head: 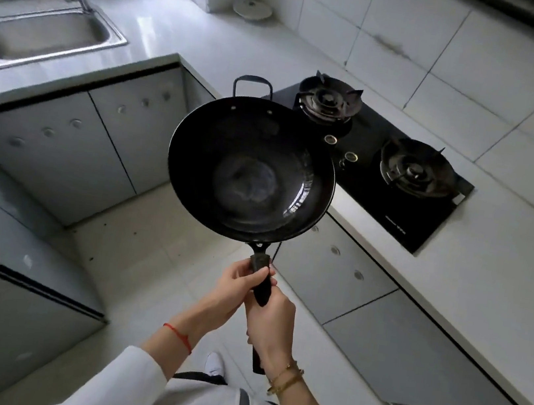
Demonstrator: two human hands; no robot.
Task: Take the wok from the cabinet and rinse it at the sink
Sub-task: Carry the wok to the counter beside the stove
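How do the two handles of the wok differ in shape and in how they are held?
The long handle is a straight black bar on the near side of the wok; the loop handle is a short arch on the far rim. The left hand and the right hand both grip the long handle; nothing touches the loop handle. Both are dark.
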